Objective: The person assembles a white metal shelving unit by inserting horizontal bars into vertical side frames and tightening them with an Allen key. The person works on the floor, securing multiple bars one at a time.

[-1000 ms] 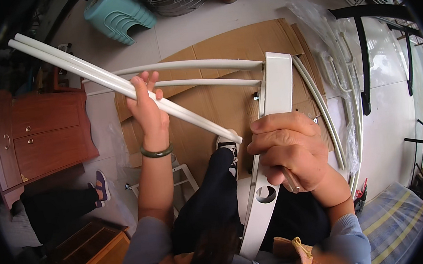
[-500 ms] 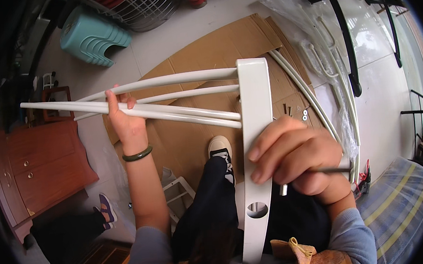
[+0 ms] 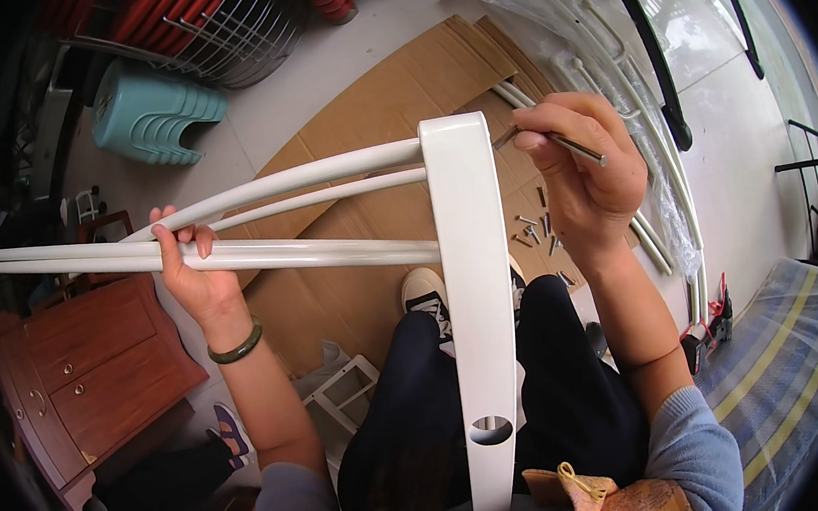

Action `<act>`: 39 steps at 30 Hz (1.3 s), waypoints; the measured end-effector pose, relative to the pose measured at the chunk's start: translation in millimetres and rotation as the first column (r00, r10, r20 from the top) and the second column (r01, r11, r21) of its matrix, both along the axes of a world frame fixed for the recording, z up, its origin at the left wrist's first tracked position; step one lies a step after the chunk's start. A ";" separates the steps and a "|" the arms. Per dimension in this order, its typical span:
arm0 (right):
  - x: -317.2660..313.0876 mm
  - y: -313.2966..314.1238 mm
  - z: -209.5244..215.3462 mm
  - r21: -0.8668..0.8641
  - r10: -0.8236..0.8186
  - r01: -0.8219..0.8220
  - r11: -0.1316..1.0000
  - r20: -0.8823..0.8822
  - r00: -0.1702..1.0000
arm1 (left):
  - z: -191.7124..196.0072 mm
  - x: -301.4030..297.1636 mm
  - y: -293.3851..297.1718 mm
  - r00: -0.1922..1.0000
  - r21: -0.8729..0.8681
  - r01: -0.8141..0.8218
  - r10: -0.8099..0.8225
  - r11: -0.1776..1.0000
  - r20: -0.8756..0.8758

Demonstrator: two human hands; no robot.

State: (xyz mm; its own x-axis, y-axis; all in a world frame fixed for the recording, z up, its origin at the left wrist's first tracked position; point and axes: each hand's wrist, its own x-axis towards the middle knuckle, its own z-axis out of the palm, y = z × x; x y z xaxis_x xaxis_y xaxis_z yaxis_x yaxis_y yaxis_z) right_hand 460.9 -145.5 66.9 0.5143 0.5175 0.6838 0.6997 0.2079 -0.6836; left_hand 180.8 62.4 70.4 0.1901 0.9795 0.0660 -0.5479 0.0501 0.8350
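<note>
A white curved bar (image 3: 473,250) stands lengthwise before me, its lower end near my lap and a round hole near that end. Several white metal tubes (image 3: 322,251) run left from its upper part. My left hand (image 3: 201,279) is wrapped around the tubes near their far left ends. By the bar's upper right side, my right hand (image 3: 597,173) is closed on a slim metal rod (image 3: 578,148). The rod's thin end points at the bar's edge; whether it touches, I cannot tell. Fingers hide the rod's middle.
Several loose bolts (image 3: 529,231) lie on flattened cardboard (image 3: 396,88). Plastic-wrapped white tubes (image 3: 654,130) and a black metal frame (image 3: 647,45) are at the right. Teal stacked stools (image 3: 153,112) stand far left, above a reddish wooden cabinet (image 3: 101,366). A striped cushion (image 3: 774,380) lies lower right.
My right hand has gone up from the bar's lower half to its upper end, carrying the rod. My left hand and the tubes' free ends have shifted left and slightly down.
</note>
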 end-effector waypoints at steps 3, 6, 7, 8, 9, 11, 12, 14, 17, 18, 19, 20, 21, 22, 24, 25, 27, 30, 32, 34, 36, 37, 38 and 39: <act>0.5 2.8 1.9 0.040 -0.019 0.014 0.999 0.103 0.994 | -2.5 -1.9 2.3 1.000 -0.018 -0.006 0.006 1.000 0.008; 0.2 4.0 -0.5 0.056 -0.009 0.003 0.998 0.107 0.994 | -4.2 -1.8 1.2 1.000 -0.032 0.010 -0.010 0.999 0.018; 0.6 3.8 -0.4 0.053 -0.011 0.004 0.999 0.132 0.991 | -4.7 -2.2 1.1 1.000 -0.032 0.011 -0.011 0.999 0.020; 1.5 3.3 -0.2 0.050 -0.012 0.004 0.999 0.157 0.988 | -5.4 -2.4 1.1 1.000 -0.033 0.012 -0.011 0.999 0.021; 1.9 2.9 0.2 0.047 -0.013 0.005 0.999 0.181 0.983 | -5.5 -2.5 0.8 1.000 -0.034 0.013 -0.012 0.999 0.022; -0.7 2.1 1.0 0.046 -0.011 0.003 0.999 0.171 0.985 | -5.2 -2.6 0.1 1.000 -0.040 0.003 -0.003 0.999 0.020; -1.9 1.9 1.2 0.045 -0.010 0.002 0.999 0.166 0.986 | -5.3 -3.0 -0.1 1.000 -0.042 -0.001 0.002 0.999 0.019; -2.5 2.6 1.0 0.063 -0.019 0.006 0.998 0.215 0.976 | -6.4 -4.2 0.2 1.000 -0.046 0.006 -0.005 0.999 0.022; -2.3 4.0 2.5 0.073 -0.028 0.010 0.997 0.252 0.967 | -8.5 -5.2 1.0 1.000 -0.049 0.011 -0.011 0.999 0.016; -1.7 4.4 3.5 0.075 -0.031 0.012 0.997 0.259 0.965 | -8.7 -5.2 1.3 1.000 -0.049 0.013 -0.012 0.999 0.012; 0.2 3.7 3.8 0.023 0.031 -0.035 0.999 0.139 0.990 | -8.8 -5.4 1.5 1.000 -0.050 0.012 -0.012 0.999 0.013; 3.4 1.8 3.8 -0.024 0.087 -0.087 0.996 0.014 0.996 | -9.1 -5.5 1.8 1.000 -0.052 0.012 -0.012 0.999 0.014; 5.4 0.6 3.8 -0.064 0.137 -0.145 0.987 -0.115 0.984 | -9.6 -6.1 1.7 1.000 -0.054 0.011 -0.011 0.998 0.013; 6.8 0.5 6.7 -0.108 0.133 -0.143 0.984 -0.098 0.986 | -10.0 -6.6 1.9 1.000 -0.055 0.014 -0.014 0.998 0.015; 9.7 0.7 13.1 -0.193 0.127 -0.138 0.971 -0.064 0.990 | -10.0 -8.0 2.8 1.000 -0.055 0.020 -0.019 0.998 0.017; 13.9 1.6 11.0 -0.212 0.187 -0.189 0.959 -0.028 0.982 | -9.9 -9.1 2.9 1.000 -0.054 0.017 -0.016 0.998 0.017; 7.3 5.2 18.6 -0.165 0.203 -0.285 0.944 -0.392 0.897 | -10.5 -10.2 3.6 1.000 -0.055 0.014 -0.013 0.998 0.020; 16.1 9.8 24.2 -0.127 0.284 -0.469 0.874 -0.650 0.705 | -11.5 -10.5 3.2 1.000 -0.055 0.022 -0.021 0.998 0.018; 23.1 14.5 23.4 -0.101 0.310 -0.570 0.815 -0.755 0.578 | -11.4 -11.6 1.9 1.000 -0.059 0.012 -0.011 0.998 0.012; 26.8 18.2 12.2 -0.040 0.313 -0.605 0.795 -0.827 0.467 | -12.9 -10.3 1.6 1.000 -0.067 0.018 -0.017 0.998 0.017; 23.3 21.7 -1.4 0.039 0.286 -0.582 0.813 -0.896 0.340 | -14.2 -10.1 1.4 0.999 -0.073 0.030 -0.028 0.997 0.026; 23.0 19.4 -8.7 0.061 0.292 -0.608 0.792 -0.912 0.289 | -14.3 -9.7 1.2 0.999 -0.075 0.027 -0.025 0.997 0.026; 19.9 16.6 -17.1 0.081 0.285 -0.600 0.796 -0.924 0.254 | -14.0 -8.7 0.9 0.999 -0.077 0.023 -0.021 0.997 0.026; 14.9 12.2 -26.5 0.098 0.276 -0.590 0.801 -0.936 0.218 | -14.7 -7.8 0.7 0.999 -0.080 0.021 -0.019 0.997 0.026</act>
